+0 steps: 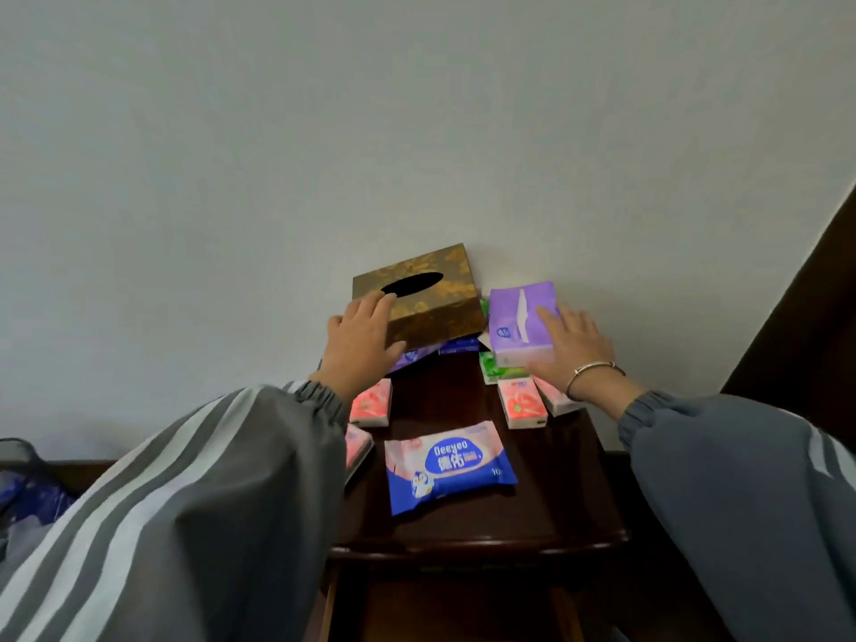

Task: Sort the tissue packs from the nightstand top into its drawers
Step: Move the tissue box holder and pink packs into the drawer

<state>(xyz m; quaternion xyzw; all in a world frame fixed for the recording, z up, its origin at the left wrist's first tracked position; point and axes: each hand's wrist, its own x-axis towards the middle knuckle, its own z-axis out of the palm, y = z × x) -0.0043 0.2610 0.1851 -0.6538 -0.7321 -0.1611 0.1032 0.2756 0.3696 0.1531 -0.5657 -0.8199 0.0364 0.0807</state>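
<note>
Fingers (370, 303) of the left hand (361, 345) lie over the top of the gold tissue box (431, 308) with the thumb on its front face, gripping its left end. The right hand (574, 352), with a bracelet (595, 367) on the wrist, holds the purple tissue pack (521, 324) from its right side, thumb under the near end. Nearest, toward the front edge of the dark nightstand top (556, 484), lies a blue-and-pink wipes pack (449, 468), long axis running left to right. Behind it, two pink packs (370, 403) lie by the left edge and two more (521, 407) by the right edge, long axes running front to back. Beyond those a green pack (492, 372) peeks out beneath the purple tissue pack, whose long axis points toward the wall. At the back edge, the gold tissue box lies slanted, its right end farther back, resting on a blue pack (458, 347) and another purple pack (414, 357).
</note>
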